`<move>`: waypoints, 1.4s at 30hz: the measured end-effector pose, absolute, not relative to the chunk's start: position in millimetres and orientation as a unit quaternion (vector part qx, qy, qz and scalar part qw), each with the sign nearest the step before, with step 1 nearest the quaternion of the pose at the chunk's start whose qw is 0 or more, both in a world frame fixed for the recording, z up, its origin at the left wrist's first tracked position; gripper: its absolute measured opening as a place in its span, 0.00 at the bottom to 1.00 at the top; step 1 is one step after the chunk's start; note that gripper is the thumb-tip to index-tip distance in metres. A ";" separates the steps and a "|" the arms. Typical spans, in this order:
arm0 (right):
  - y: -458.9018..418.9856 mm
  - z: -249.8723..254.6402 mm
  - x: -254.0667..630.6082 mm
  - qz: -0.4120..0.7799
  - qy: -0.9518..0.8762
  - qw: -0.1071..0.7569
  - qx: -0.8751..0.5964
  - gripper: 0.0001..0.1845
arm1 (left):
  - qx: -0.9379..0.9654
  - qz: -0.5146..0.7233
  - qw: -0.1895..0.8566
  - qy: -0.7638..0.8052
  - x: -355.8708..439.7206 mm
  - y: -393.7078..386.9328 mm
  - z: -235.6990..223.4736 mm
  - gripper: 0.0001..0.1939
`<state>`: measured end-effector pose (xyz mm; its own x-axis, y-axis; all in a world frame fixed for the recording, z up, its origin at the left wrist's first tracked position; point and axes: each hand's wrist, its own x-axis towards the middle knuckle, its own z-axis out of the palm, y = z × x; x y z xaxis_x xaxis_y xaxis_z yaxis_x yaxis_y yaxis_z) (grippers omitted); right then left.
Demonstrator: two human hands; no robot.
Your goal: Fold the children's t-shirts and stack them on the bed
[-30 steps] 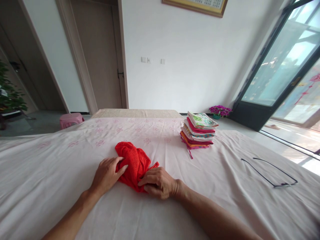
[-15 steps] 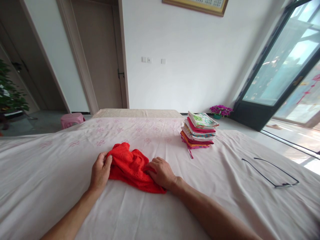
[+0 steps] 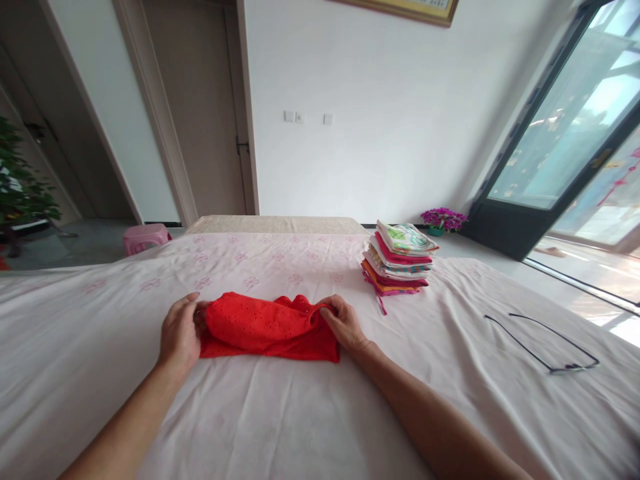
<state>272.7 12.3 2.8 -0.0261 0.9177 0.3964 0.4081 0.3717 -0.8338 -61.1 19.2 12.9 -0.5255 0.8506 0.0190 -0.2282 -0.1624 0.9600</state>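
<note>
Two hands (image 3: 180, 331), one red cloth (image 3: 265, 328), one stack (image 3: 400, 259), one stool (image 3: 146, 238).

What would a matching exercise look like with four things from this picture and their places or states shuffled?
1. Red eyelet fabric cloth
2. Stack of folded multicoloured cloths
3. Thin dark-framed eyeglasses
4. Pink plastic stool

A. Lying with temples unfolded
B. Beyond the pale sheet, at left
C. Between left hand and right hand
D. Piled in layers

Pairs: 1-C, 2-D, 3-A, 4-B

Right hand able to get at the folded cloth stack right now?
Likely yes, if the right hand lets go of the red cloth; only sheet shows between it and the folded stack.
</note>
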 end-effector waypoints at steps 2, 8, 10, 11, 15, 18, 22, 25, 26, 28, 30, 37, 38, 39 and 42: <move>12.2 1.3 273.5 0.268 -0.688 0.456 -0.497 0.10 | 0.330 0.644 0.386 0.572 -65.3 18.5 10.9 0.21; 10.3 4.6 272.3 0.198 -0.782 0.334 -0.488 0.31 | 0.558 0.436 0.334 0.623 -65.6 19.2 7.5 0.29; 8.8 5.8 270.2 0.178 -0.810 0.288 -0.479 0.25 | 0.590 0.390 0.304 0.638 -67.0 21.5 0.7 0.26; 8.4 5.9 268.8 0.175 -0.819 0.271 -0.474 0.20 | 0.596 0.383 0.287 0.645 -67.8 22.4 -2.8 0.23; 11.8 3.0 263.1 0.224 -0.773 0.315 -0.504 0.11 | 0.546 0.479 0.301 0.618 -64.0 18.4 -3.8 0.22; 16.4 6.9 261.2 0.337 -0.615 0.484 -0.523 0.10 | 0.470 0.589 0.396 0.524 -54.5 10.7 13.9 0.23; 6.3 39.0 265.3 0.522 -0.496 0.553 -0.419 0.17 | 0.352 0.699 0.491 0.383 -50.3 9.4 38.6 0.16; -10.8 69.2 268.2 0.673 -0.599 0.325 -0.287 0.24 | 0.254 0.729 0.503 0.389 -61.1 16.6 40.5 0.11; -15.1 75.1 267.8 0.698 -0.629 0.236 -0.246 0.27 | 0.229 0.728 0.500 0.408 -66.9 19.4 37.9 0.10; -17.9 75.9 264.4 0.707 -0.659 0.140 -0.217 0.29 | 0.200 0.716 0.490 0.455 -80.6 24.3 30.2 0.09; -12.6 62.2 258.9 0.676 -0.659 0.186 -0.273 0.26 | 0.197 0.691 0.482 0.502 -94.6 27.9 22.3 0.10; 14.5 6.4 245.8 0.440 -0.663 0.326 -0.510 0.19 | 0.329 0.584 0.427 0.607 -111.4 29.0 12.9 0.24; 13.2 5.7 243.2 0.412 -0.691 0.314 -0.504 0.21 | 0.376 0.550 0.430 0.609 -108.5 27.1 12.7 0.24; 10.4 6.3 239.8 0.379 -0.721 0.300 -0.497 0.23 | 0.418 0.515 0.435 0.608 -105.1 25.0 12.4 0.23; -2.3 11.3 227.6 0.267 -0.799 0.250 -0.477 0.21 | 0.463 0.495 0.441 0.588 -95.3 20.0 13.9 0.19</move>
